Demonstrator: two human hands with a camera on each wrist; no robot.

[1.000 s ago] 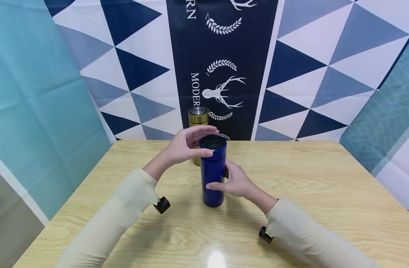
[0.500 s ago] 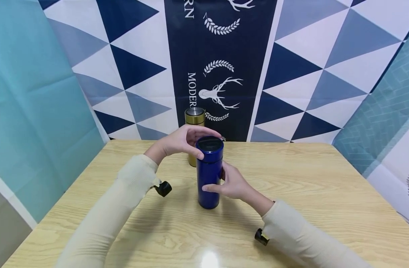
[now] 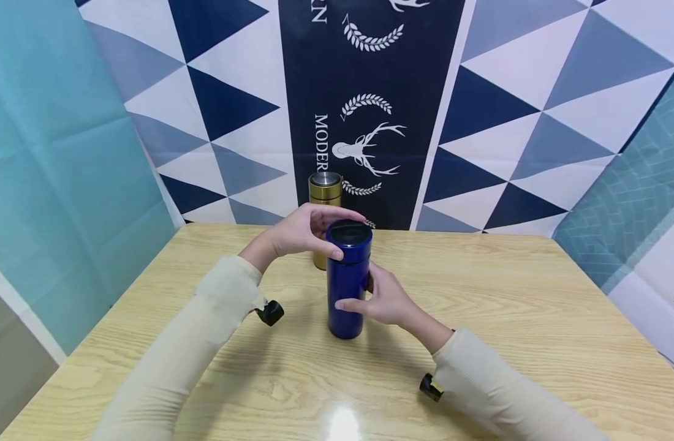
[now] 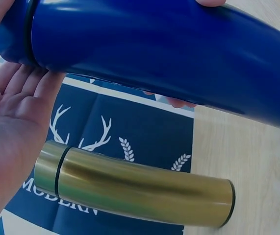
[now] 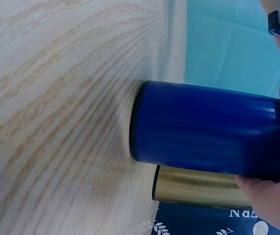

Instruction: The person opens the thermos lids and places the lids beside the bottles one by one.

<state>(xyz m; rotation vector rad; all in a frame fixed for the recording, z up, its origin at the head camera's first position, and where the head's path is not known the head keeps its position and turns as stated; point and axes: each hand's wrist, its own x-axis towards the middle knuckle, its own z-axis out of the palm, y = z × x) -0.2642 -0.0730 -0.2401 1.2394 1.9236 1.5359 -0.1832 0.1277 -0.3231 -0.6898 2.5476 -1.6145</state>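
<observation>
A glossy blue thermos flask [image 3: 346, 282] with a dark-topped lid [image 3: 350, 234] stands upright at the middle of the table. My left hand [image 3: 297, 233] grips the lid from the left, thumb at the front and fingers curving behind it. Lower down, my right hand [image 3: 389, 299] holds the flask's body from the right, its thumb across the front. The right wrist view shows the blue flask's base [image 5: 136, 122] at the wood surface. In the left wrist view, the fingers [image 4: 27, 81] of my left hand wrap the lid end; their tips are hidden behind it.
Behind the blue flask stands a gold thermos flask [image 3: 325, 191] with a silver top, partly covered by my left hand. The light wooden table [image 3: 508, 294] reaches back to a patterned cloth backdrop [image 3: 364, 73]. A teal cloth [image 3: 56, 153] hangs at the left.
My left hand has shifted round the lid, its thumb moving left and its fingertips further over the far rim. My right hand keeps its hold, and the flask still stands on the table.
</observation>
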